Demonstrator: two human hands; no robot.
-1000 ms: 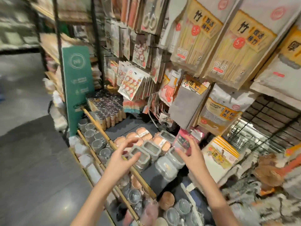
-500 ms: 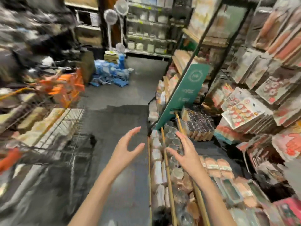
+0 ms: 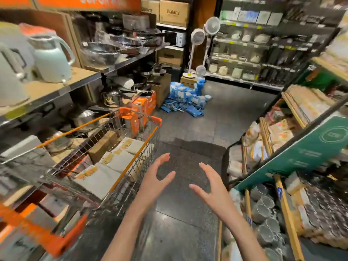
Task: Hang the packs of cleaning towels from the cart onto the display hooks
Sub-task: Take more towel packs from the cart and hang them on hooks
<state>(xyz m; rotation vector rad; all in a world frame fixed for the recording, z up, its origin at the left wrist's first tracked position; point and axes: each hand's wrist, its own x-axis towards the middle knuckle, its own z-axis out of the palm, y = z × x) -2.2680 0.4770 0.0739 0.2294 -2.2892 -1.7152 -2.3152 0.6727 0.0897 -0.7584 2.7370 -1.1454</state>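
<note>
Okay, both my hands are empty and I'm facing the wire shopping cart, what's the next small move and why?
Probably reach the left hand leftward over the orange-trimmed wire shopping cart's rim and grip the nearest flat white towel pack with the yellow label. Both hands, the right hand too, hover open above the floor holding nothing, and the packs lie stacked in the cart beside the left hand.

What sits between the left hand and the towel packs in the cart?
In the head view, the cart's wire side wall with its orange top rail separates the open left hand from the towel packs.
</note>
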